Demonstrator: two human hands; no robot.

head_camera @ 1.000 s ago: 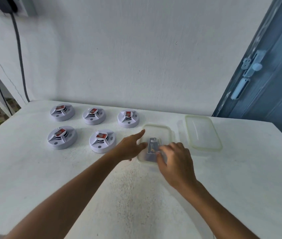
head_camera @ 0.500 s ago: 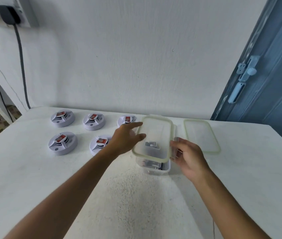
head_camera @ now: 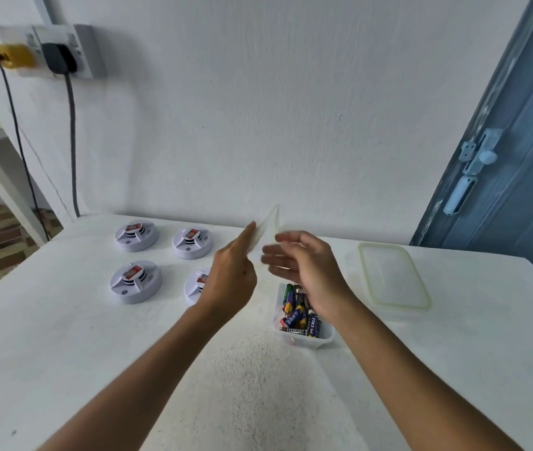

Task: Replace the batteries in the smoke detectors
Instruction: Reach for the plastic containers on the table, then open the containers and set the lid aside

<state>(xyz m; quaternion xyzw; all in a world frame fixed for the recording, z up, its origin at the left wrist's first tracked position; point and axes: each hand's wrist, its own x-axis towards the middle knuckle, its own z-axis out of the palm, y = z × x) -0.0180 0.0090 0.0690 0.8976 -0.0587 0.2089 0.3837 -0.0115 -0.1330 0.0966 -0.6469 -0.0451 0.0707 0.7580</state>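
Several white smoke detectors lie on the white table: two at the back (head_camera: 136,235) (head_camera: 192,242), one in front (head_camera: 135,281), and one (head_camera: 195,288) partly hidden behind my left hand. A small clear container (head_camera: 306,340) stands uncovered, holding several batteries (head_camera: 297,315). My left hand (head_camera: 232,275) holds the container's clear lid (head_camera: 271,222) tilted almost on edge above the table. To the right of the lid, my right hand (head_camera: 301,265) hovers blurred over the container, fingers spread and holding nothing.
A second clear container with its lid on (head_camera: 392,278) sits to the right. A wall runs behind the table, with a socket and plugs (head_camera: 53,53) and hanging cables at upper left. A blue door (head_camera: 502,177) stands at the right.
The lid has come off the battery container and risen, tipping from flat to nearly on edge in my left hand. My right hand has let go of it. The batteries now show.
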